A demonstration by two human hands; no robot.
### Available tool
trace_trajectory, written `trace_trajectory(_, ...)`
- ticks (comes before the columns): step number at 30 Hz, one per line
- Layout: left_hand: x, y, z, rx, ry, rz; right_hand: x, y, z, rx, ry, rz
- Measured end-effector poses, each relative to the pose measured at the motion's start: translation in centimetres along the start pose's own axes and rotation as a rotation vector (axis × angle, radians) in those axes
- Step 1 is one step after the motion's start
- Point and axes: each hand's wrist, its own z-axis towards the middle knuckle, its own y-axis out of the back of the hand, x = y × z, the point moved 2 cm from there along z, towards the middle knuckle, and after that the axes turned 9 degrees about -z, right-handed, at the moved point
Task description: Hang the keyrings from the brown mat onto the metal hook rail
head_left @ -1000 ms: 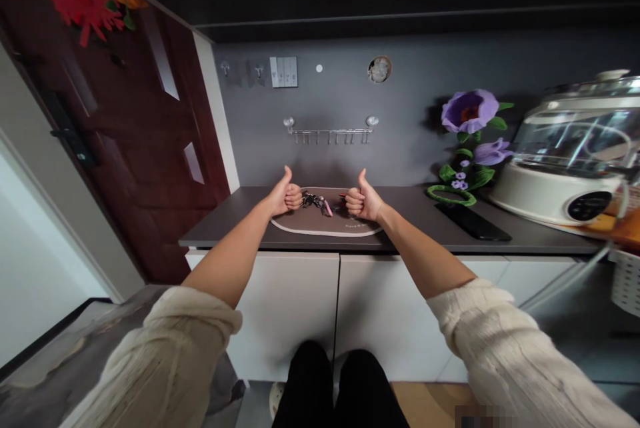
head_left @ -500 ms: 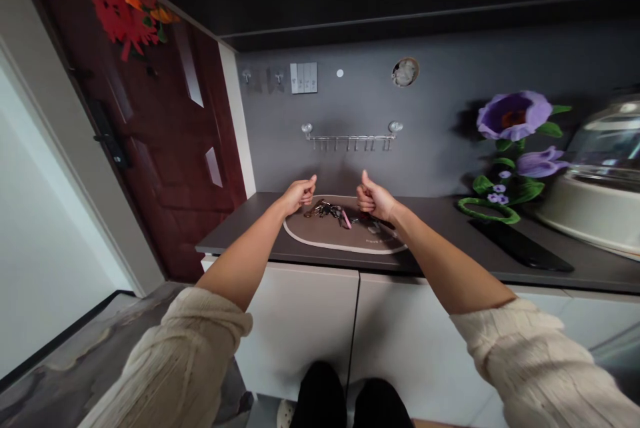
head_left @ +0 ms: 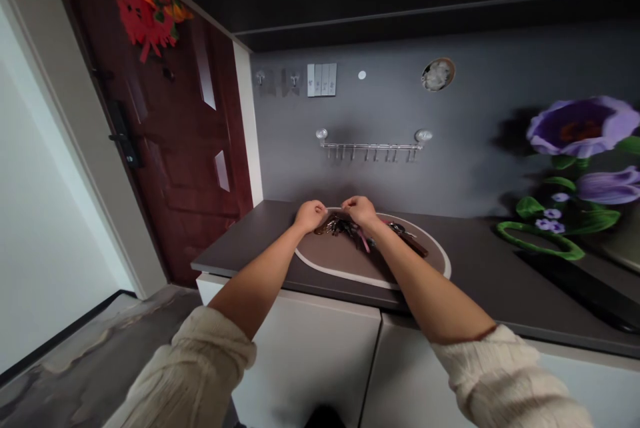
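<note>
Both hands are down on the bunch of keys [head_left: 341, 224], which lies at the far end of the oval mat [head_left: 350, 273] on the counter [head_left: 480, 268]. The left hand [head_left: 310, 215] curls at the bunch's left end and the right hand [head_left: 360, 210] arches over the top, knuckles up, forearms stretched out. The fingers are bent in, tips at the metal, but whether either has pinched anything I cannot tell. Best, I'd judge, to steady the ring with one hand and work with the other.

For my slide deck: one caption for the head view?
Left hand and right hand meet over a dark metal key bunch on an oval brown mat.
</note>
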Motion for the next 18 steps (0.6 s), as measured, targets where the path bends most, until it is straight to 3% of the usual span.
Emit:
trace_trajectory(4,0.9,-0.5,0.0,0.094,0.032,0.019,-0.5,-0.4,-0.1,0.023,0.036,-0.119)
trace_trajectory(9,0.8,-0.5,0.1,0.053,0.105,-0.017,-0.7,-0.7,0.0,0.016,0.078,-0.281)
trace_trajectory(18,0.7,-0.9,-0.2,0.084,0.171,-0.155,-1.3,-1.5,0.2,0.063,0.032,-0.267)
